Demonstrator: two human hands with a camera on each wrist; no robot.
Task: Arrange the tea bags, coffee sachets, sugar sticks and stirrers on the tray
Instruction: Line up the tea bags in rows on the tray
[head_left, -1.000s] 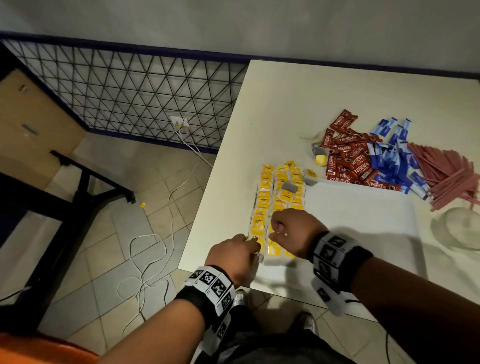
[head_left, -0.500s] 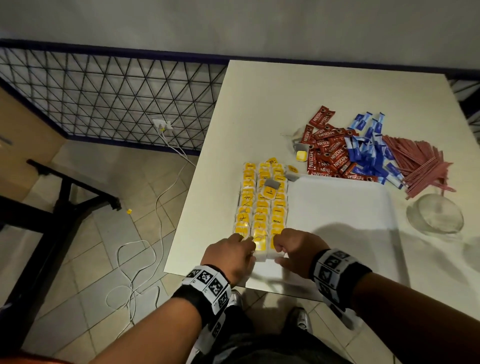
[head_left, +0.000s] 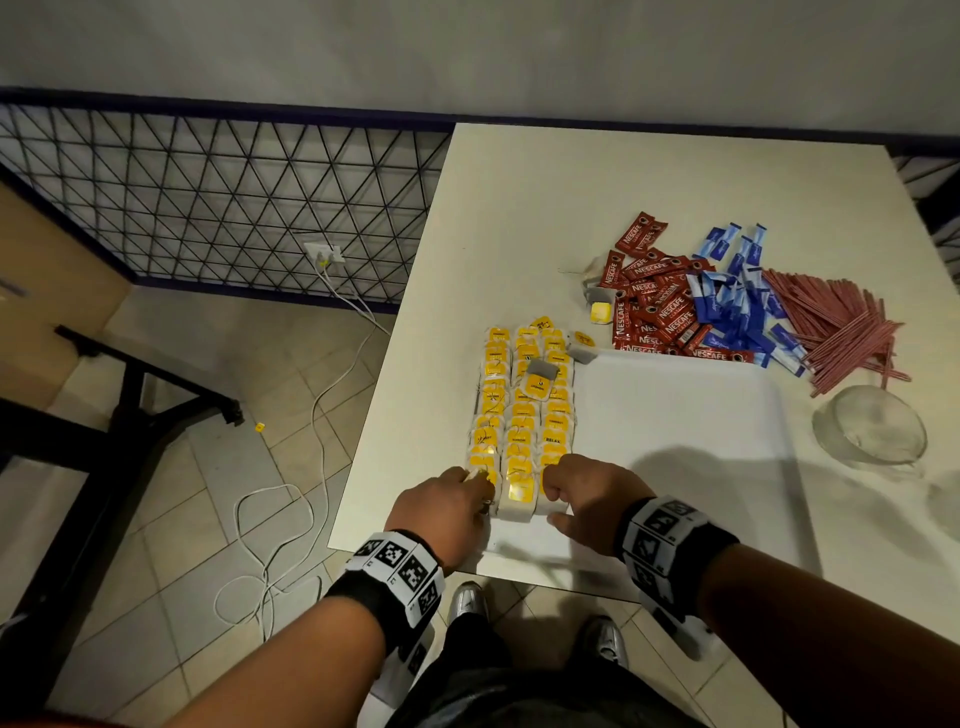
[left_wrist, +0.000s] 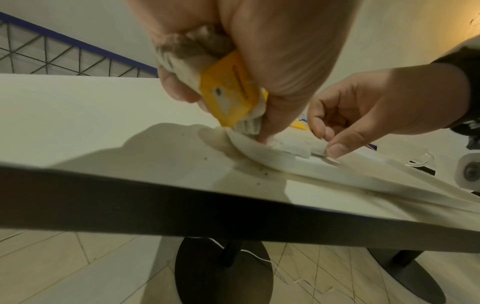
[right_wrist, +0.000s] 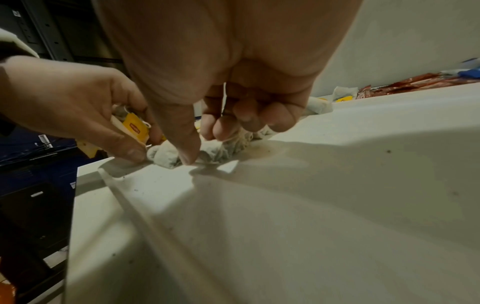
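Step in hand: laying tea bags (head_left: 524, 415) in rows along the tray's (head_left: 675, 426) left edge. Left hand (head_left: 447, 512) grips a tea bag; right hand (head_left: 587, 499) pinches one at the near corner. Next: seat both bags, then fetch the coffee sachets (head_left: 654, 306).

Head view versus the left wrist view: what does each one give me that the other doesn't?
Only the head view shows the three rows of tea bags along the tray's left side, the coffee sachets, sugar sticks, stirrers and a glass bowl off the tray. Only the left wrist view shows the yellow-tagged tea bag gripped in the left hand. Both show the right hand at the near tea bags and the tray.
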